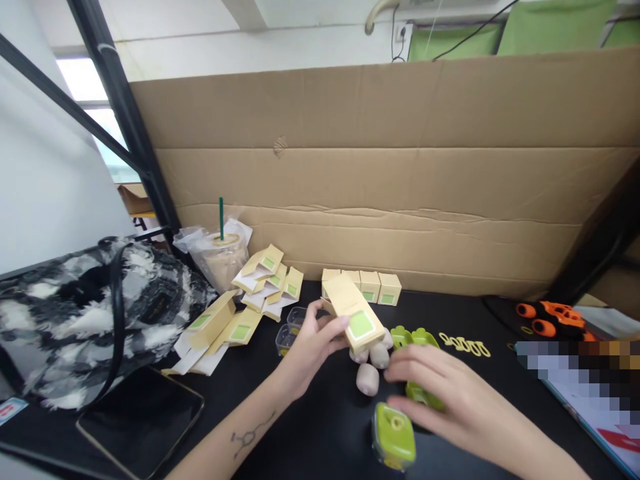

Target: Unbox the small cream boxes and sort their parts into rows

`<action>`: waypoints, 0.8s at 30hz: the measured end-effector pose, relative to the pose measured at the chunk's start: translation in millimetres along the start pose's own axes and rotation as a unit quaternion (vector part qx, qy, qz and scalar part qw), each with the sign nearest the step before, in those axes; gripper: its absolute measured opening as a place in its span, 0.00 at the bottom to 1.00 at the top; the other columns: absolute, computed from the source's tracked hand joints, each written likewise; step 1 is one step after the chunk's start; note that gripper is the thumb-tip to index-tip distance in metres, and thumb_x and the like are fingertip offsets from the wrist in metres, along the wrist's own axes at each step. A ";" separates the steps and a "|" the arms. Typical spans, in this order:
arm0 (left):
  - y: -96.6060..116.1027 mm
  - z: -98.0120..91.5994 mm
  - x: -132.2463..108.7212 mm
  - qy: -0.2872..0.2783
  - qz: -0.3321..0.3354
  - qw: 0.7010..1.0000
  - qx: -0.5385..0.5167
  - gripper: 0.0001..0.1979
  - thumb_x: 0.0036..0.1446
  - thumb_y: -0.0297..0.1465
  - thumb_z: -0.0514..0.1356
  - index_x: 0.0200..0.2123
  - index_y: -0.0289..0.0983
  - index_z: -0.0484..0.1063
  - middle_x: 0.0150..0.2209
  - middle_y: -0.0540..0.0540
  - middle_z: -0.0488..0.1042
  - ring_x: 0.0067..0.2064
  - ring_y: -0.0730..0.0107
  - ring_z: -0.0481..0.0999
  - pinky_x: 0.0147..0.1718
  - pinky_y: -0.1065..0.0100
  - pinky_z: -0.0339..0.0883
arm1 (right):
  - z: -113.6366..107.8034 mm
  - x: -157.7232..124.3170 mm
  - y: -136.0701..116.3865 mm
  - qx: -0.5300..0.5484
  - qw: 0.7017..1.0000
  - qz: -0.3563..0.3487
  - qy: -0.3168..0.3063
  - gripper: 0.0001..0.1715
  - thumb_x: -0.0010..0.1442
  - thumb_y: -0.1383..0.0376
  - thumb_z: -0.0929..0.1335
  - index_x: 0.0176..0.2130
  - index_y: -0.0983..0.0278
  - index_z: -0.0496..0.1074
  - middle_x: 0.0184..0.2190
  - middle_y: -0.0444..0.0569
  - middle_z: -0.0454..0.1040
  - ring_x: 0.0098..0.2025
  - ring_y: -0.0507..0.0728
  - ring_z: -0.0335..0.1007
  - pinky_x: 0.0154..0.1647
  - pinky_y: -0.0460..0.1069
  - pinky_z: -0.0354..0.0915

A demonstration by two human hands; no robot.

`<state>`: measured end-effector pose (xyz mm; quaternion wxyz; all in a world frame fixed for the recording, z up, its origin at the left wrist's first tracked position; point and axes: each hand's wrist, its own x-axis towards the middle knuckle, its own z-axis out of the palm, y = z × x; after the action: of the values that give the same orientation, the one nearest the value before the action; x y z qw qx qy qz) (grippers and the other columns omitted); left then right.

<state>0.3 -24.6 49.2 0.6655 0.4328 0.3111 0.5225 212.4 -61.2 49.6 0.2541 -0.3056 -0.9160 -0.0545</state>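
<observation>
My left hand (314, 343) is closed around a pale yellow carton (353, 303) with a green label, holding it tilted above the table. My right hand (450, 390) hovers to its right, thumb and fingers apart, with nothing visible in them. Just below the right thumb stands a small clear container with a green lid (395, 433) and a yellow ring on top. Several greyish rounded pieces (368, 379) lie between the hands. Green lids (415, 337) sit behind the right hand and are partly hidden by it.
Small cartons (389, 289) stand in a row at the back. Open, partly flattened cartons (240, 327) and clear containers (287, 337) lie left. Yellow rings (465, 344) and an orange toy car (553, 317) are right. A tablet (143, 420), fluffy bag (65, 313) and bagged drink (223, 260) occupy the left side.
</observation>
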 end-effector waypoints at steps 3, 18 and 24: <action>-4.6 2.2 -3.0 -0.045 -0.037 0.998 -0.029 0.18 0.54 0.31 0.62 0.42 0.38 0.55 0.43 0.42 0.73 0.45 0.62 0.75 0.45 0.58 0.68 | 4.6 -0.8 8.4 -0.142 0.981 -0.053 0.120 0.21 0.62 0.71 0.63 0.54 0.61 0.64 0.48 0.54 0.72 0.48 0.59 0.70 0.45 0.55 0.68; -10.2 7.6 -6.7 -0.077 -0.129 0.983 -0.108 0.13 0.57 0.32 0.57 0.44 0.34 0.62 0.41 0.39 0.75 0.41 0.63 0.77 0.44 0.63 0.68 | 10.8 1.0 9.0 -0.196 0.956 -0.106 0.193 0.14 0.64 0.73 0.57 0.32 0.63 0.67 0.49 0.56 0.74 0.53 0.59 0.68 0.43 0.54 0.71; -13.3 5.6 -4.7 -0.049 -0.123 0.986 -0.098 0.13 0.58 0.35 0.59 0.43 0.36 0.60 0.42 0.40 0.74 0.38 0.67 0.77 0.41 0.65 0.69 | 4.6 6.8 0.2 -0.207 0.950 -0.130 0.194 0.15 0.65 0.72 0.58 0.30 0.62 0.67 0.45 0.52 0.76 0.55 0.59 0.66 0.46 0.54 0.71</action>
<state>9.5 -31.6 39.5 0.7783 0.3492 0.2760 0.4429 205.9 -56.2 49.1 0.3483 -0.2130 -0.8495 -0.3340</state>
